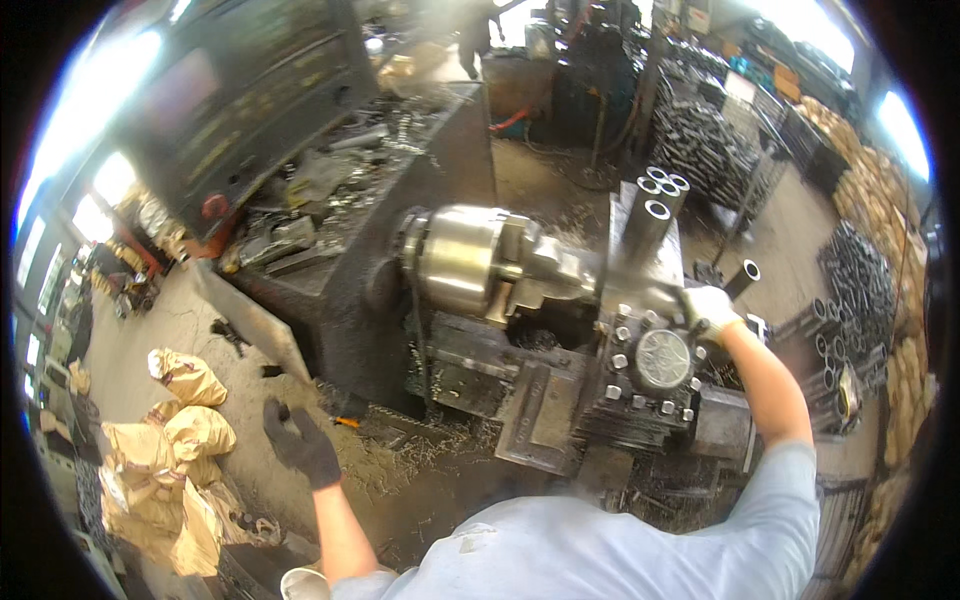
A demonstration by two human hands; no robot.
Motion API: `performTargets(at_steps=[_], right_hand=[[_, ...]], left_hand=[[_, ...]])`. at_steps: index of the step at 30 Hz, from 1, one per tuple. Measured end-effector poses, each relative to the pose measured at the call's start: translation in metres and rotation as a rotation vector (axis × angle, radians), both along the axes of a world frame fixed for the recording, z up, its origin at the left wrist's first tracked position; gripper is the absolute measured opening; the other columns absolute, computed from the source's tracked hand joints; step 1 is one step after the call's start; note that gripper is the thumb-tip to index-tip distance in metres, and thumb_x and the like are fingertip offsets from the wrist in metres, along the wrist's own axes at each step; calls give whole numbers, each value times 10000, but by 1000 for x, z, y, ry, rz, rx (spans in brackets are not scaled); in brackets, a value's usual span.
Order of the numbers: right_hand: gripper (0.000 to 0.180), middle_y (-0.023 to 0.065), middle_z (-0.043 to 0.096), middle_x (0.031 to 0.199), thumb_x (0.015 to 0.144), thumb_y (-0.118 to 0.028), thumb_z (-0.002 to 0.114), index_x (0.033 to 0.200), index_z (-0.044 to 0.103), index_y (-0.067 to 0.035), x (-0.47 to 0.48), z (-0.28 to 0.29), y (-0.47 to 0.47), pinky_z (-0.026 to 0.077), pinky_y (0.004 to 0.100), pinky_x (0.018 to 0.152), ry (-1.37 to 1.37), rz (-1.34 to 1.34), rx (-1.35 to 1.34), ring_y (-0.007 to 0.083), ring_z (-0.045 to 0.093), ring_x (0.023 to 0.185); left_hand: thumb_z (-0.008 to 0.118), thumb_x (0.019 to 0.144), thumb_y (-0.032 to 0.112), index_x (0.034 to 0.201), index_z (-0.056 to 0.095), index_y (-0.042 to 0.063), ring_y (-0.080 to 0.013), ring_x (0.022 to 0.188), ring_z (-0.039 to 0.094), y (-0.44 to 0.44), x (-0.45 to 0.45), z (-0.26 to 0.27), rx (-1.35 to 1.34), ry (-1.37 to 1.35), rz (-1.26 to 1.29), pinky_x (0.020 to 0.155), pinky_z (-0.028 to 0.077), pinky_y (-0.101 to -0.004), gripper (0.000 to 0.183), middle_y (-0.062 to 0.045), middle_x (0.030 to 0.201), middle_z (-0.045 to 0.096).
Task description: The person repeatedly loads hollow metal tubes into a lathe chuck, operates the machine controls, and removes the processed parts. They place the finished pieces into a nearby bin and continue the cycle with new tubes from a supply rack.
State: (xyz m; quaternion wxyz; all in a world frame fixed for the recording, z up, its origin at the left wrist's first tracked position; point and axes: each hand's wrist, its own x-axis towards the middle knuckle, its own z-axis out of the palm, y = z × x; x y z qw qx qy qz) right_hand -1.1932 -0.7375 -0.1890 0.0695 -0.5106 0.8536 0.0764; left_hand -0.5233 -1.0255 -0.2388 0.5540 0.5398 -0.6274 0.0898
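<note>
A metal lathe stands before me, its bright cylindrical chuck (461,259) at the centre and stepped jaws (551,270) on the chuck's right side. To the right is the square tool post (637,367), with a round cap and several bolt heads. My right hand (711,309), in a whitish glove, is at the far right edge of the tool post; a blurred part lies by its fingers, and its grip is not clear. My left hand (302,442), in a dark glove, hangs over the floor at the left with fingers curved and apart, holding nothing.
Several steel tubes (652,217) stand upright behind the tool post. More tubes (832,345) and heaped metal parts (855,270) lie at the right. Metal shavings and scraps fill the tray (450,112) behind the chuck. Paper sacks (187,431) are piled at the left, near a metal plate (255,322).
</note>
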Motion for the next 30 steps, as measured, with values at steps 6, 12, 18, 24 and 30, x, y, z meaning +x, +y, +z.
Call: performTargets(at_steps=[6, 12, 18, 24, 30], right_hand=[[439, 258, 763, 1124, 793, -244, 826, 1168, 704, -52, 33, 35, 54, 575, 515, 935, -11, -417, -656, 452, 733, 1060], [427, 203, 791, 975, 759, -210, 847, 1125, 713, -36, 122, 99, 128, 612, 435, 816, 46, -518, -972, 345, 790, 915], [398, 131, 808, 1018, 727, -20, 794, 1119, 726, -16, 221, 111, 183, 645, 387, 853, -333, -511, -1206, 229, 792, 930], [503, 84, 792, 1038, 668, -7, 913, 1140, 745, -58, 264, 65, 190, 643, 356, 832, -556, 30, -998, 202, 775, 942], [404, 90, 768, 922, 741, -185, 932, 1082, 739, -90, 292, 16, 154, 614, 363, 757, -949, 173, -717, 225, 743, 808]], left_hand=[[619, 1037, 331, 1543, 521, 113, -383, 1092, 733, -132, -101, 189, -192, -453, -182, 952, 547, -520, 560, -174, 1241, 761], [493, 1059, 474, 1726, 223, 195, -401, 1249, 705, -234, -155, 258, 513, -663, 75, 996, 546, -555, 772, -227, 1412, 692], [556, 1065, 445, 1677, 343, 213, -432, 1242, 700, -135, -145, 231, -121, -332, -313, 999, 545, -540, 689, -234, 1409, 693], [707, 1021, 252, 1237, 715, 31, -337, 1000, 764, 81, -81, 29, 206, -163, -807, 910, 586, -443, 309, -203, 1090, 761], [589, 1025, 452, 1152, 717, 39, -451, 1114, 703, 250, 76, -176, 1602, -272, -352, 916, 547, -540, 451, -295, 1154, 720]])
